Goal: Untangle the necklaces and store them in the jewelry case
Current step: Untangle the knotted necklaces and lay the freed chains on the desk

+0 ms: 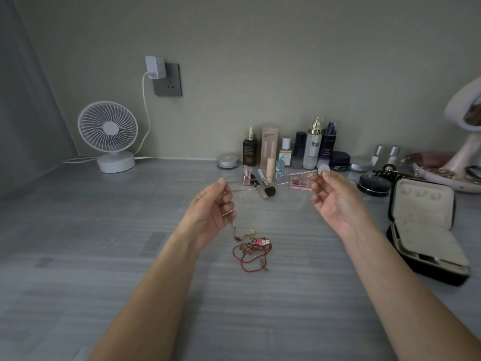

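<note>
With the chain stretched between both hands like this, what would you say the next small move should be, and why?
Probably lift the left hand a little. The silver chain runs to the right hand, but its tail hangs beside the red-cord tangle; whether it is free is unclear. Once clear, the open jewelry case waits at right.

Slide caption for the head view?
Left hand and right hand pinch a chain over tangled necklaces; jewelry case open at right.

My bare forearms reach forward, hands raised and well apart. My left hand (210,207) faces palm inward, fingers curled on chain (303,174). My right hand (335,201), palm up, pinches chain at its fingertips.
</note>
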`<action>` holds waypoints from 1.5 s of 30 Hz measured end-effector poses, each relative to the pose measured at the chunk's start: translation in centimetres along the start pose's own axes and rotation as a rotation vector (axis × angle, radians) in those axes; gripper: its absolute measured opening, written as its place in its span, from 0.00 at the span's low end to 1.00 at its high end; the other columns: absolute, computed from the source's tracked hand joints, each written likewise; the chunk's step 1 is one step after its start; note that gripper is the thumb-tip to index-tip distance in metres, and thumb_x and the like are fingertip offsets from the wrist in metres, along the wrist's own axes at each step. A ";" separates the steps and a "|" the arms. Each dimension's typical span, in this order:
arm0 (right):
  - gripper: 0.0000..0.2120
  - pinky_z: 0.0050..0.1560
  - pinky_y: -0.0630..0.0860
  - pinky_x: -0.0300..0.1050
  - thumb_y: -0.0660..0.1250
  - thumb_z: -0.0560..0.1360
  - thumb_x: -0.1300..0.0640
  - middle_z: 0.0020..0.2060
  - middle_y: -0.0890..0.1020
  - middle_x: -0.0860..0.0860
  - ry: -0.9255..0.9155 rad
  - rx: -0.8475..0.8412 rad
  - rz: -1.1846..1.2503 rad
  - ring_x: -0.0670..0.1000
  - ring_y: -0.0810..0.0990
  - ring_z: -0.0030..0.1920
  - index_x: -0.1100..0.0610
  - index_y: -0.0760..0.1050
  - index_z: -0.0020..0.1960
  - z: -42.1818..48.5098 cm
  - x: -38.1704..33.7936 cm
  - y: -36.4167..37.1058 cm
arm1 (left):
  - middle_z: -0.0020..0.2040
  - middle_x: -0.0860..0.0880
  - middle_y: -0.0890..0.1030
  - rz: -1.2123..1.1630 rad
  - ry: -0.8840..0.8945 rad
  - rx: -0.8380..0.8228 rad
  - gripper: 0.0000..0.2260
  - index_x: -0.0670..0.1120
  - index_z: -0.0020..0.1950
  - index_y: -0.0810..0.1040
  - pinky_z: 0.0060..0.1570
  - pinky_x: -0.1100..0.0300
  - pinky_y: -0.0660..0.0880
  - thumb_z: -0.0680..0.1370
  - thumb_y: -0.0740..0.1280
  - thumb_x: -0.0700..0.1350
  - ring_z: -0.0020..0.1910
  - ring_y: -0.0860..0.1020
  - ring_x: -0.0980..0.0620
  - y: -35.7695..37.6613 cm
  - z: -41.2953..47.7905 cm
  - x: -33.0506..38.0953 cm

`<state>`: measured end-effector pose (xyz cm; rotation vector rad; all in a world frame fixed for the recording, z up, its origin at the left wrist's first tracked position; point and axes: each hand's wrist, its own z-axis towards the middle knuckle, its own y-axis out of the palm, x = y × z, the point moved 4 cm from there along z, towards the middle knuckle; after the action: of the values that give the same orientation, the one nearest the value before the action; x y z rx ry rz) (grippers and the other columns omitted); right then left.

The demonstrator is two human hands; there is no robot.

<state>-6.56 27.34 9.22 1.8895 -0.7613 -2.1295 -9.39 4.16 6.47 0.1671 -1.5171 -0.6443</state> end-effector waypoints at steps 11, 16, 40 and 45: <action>0.07 0.37 0.70 0.38 0.61 0.77 0.61 0.32 0.83 0.48 -0.004 0.000 -0.065 0.45 0.77 0.33 0.55 0.74 0.41 0.2 -0.2 -0.1 | 0.28 0.55 0.72 0.058 -0.006 0.081 0.10 0.49 0.37 0.75 0.28 0.65 0.71 0.78 0.62 0.48 0.25 0.69 0.58 -1.3 0.4 0.0; 0.06 0.35 0.69 0.39 0.60 0.76 0.62 0.33 0.84 0.50 0.009 -0.045 -0.163 0.46 0.77 0.32 0.55 0.73 0.42 0.2 -0.6 1.1 | 0.30 0.53 0.75 0.084 -0.031 0.163 0.08 0.47 0.40 0.76 0.27 0.65 0.72 0.78 0.63 0.42 0.25 0.71 0.58 -1.7 0.5 -0.3; 0.06 0.25 0.66 0.37 0.65 0.75 0.60 0.36 0.81 0.49 -0.151 -0.236 -0.742 0.41 0.73 0.22 0.53 0.76 0.40 -0.2 -2.4 11.6 | 0.34 0.54 0.74 0.290 0.122 0.137 0.06 0.49 0.36 0.77 0.36 0.63 0.66 0.73 0.69 0.43 0.35 0.70 0.57 1.4 -0.9 -0.6; 0.04 0.25 0.65 0.35 0.63 0.76 0.61 0.35 0.79 0.50 -0.155 -0.122 -0.620 0.43 0.70 0.24 0.56 0.76 0.44 0.3 -4.1 10.9 | 0.34 0.54 0.75 0.333 0.059 0.133 0.08 0.48 0.35 0.76 0.33 0.65 0.67 0.72 0.71 0.43 0.34 0.70 0.57 1.2 -0.7 -1.0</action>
<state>-8.28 20.06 18.15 2.1033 -0.0463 -2.6179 -8.30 5.43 6.11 0.0324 -1.4880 -0.2710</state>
